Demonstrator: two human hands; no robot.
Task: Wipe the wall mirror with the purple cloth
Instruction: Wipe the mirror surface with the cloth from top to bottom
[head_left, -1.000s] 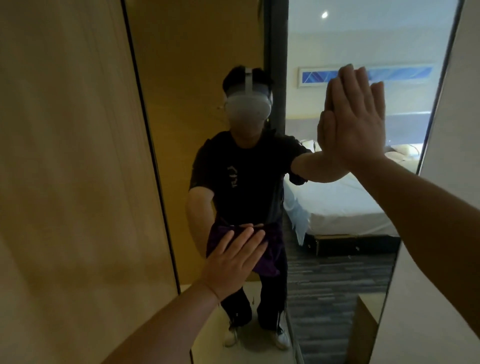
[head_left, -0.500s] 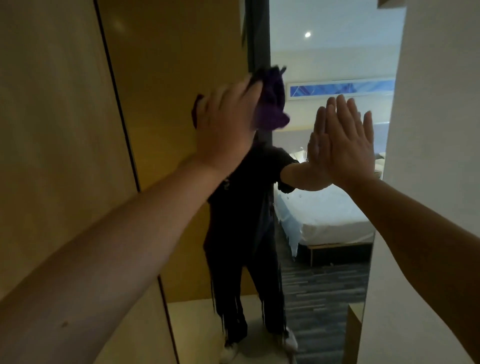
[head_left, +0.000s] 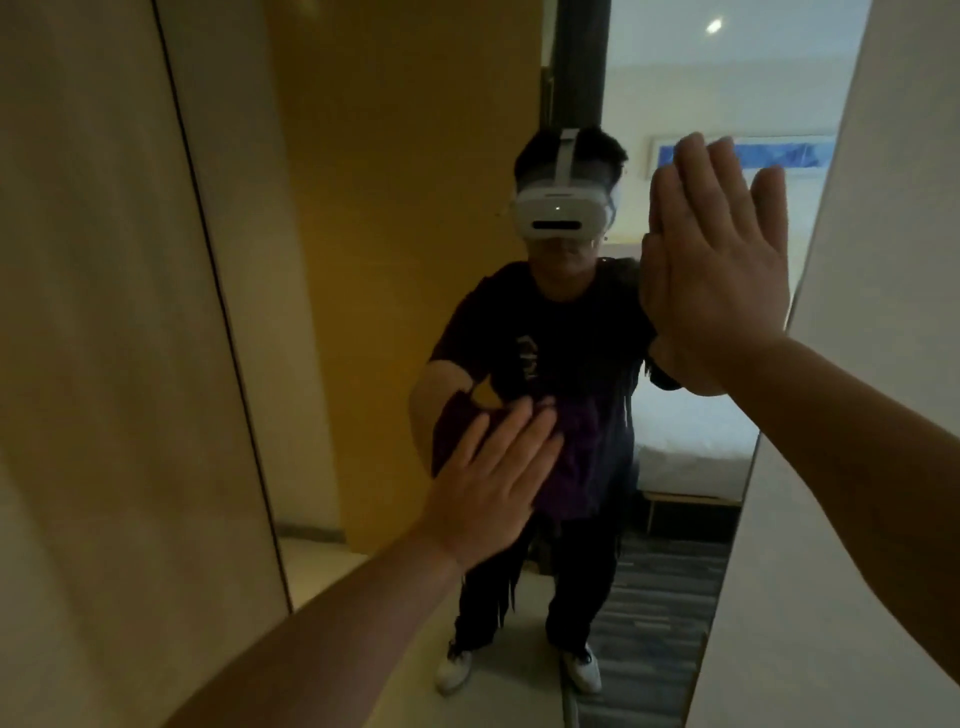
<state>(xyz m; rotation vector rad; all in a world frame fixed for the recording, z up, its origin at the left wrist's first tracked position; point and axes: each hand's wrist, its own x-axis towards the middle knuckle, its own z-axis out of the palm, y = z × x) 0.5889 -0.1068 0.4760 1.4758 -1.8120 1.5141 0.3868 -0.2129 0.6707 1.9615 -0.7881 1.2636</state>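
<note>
The tall wall mirror (head_left: 395, 260) fills the middle of the head view, between a wooden panel and a pale wall. My left hand (head_left: 488, 483) lies flat on the purple cloth (head_left: 576, 462), pressing it against the glass at waist height of the reflection. Most of the cloth is hidden under my palm; its right part bulges out past my fingers. My right hand (head_left: 722, 260) rests flat on the glass higher up, near the mirror's right edge, fingers straight and together, holding nothing.
A wooden wall panel (head_left: 104, 364) borders the mirror on the left. A pale wall (head_left: 857, 467) borders it on the right. The glass reflects a person with a white headset, a bed and a striped carpet.
My left hand swept the cloth up to head height half a second ago and has come back down to waist height. My right hand stayed flat on the glass.
</note>
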